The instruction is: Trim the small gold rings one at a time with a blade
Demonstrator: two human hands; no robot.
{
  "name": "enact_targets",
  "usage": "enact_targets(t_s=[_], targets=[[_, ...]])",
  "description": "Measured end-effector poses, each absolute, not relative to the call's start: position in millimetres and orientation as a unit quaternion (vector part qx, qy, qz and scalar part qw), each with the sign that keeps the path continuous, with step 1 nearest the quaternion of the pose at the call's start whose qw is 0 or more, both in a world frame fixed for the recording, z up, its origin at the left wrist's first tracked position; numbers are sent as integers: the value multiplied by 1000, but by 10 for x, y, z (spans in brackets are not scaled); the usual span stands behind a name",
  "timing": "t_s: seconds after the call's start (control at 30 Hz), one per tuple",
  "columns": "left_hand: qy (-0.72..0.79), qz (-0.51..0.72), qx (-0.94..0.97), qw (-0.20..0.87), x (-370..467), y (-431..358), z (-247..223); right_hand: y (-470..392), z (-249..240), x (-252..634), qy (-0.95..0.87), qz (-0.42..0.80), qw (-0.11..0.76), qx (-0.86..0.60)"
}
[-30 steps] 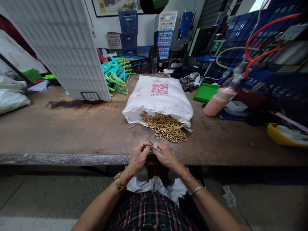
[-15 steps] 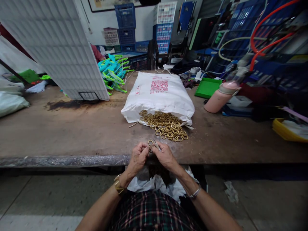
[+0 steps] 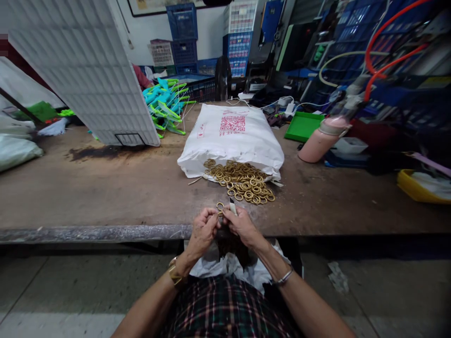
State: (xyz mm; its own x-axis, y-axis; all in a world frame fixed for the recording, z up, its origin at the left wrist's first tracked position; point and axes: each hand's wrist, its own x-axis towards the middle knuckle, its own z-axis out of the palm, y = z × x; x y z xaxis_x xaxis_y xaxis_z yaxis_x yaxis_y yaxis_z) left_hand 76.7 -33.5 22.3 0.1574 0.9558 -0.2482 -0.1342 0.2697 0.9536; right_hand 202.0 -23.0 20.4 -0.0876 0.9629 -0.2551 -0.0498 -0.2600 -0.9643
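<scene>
My left hand [image 3: 205,226] is closed in a pinch on a brass-coloured ring [image 3: 217,206], just in front of the ring pile. My right hand [image 3: 243,227] meets it, fingertips close to the ring. Between its thumb and fingers is a small flat blade [image 3: 233,207], pale below with a dark tip pointing up. Part of what the fingertips grip is hidden. Beyond both hands, a heap of similar rings [image 3: 252,191] spills from the open mouth of a white woven sack [image 3: 204,136] with red print.
The brown worktable [image 3: 105,197] carries a white ribbed panel [image 3: 102,80], turquoise and green plastic pieces [image 3: 165,105], a green tray [image 3: 305,126], a pink bottle [image 3: 317,144] and a yellow container [image 3: 412,190]. Stacked crates [image 3: 183,44] stand behind. A person's sleeve [image 3: 141,77] shows past the panel.
The blade in my right hand has turned from leaning left to more upright, its dark tip now showing. Both hands stay together around the ring.
</scene>
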Motion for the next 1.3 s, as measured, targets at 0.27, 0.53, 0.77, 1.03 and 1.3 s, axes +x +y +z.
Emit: enact_targets(t_s=[0.27, 0.53, 0.77, 1.03, 1.3], targets=[[486, 402, 462, 623, 742, -368, 255, -220, 190, 2047, -594, 416, 407, -556], [471, 388, 432, 664, 683, -378, 193, -233, 108, 2042, -602, 410, 397, -559], [439, 385, 320, 746, 676, -382, 272, -244, 119, 2042, -582, 448, 394, -553], [408, 391, 347, 749, 658, -391, 266, -238, 35, 2017, -501, 535, 426, -531], [414, 401, 357, 735, 669, -393, 260, -267, 199, 1999, -572, 460, 417, -536]])
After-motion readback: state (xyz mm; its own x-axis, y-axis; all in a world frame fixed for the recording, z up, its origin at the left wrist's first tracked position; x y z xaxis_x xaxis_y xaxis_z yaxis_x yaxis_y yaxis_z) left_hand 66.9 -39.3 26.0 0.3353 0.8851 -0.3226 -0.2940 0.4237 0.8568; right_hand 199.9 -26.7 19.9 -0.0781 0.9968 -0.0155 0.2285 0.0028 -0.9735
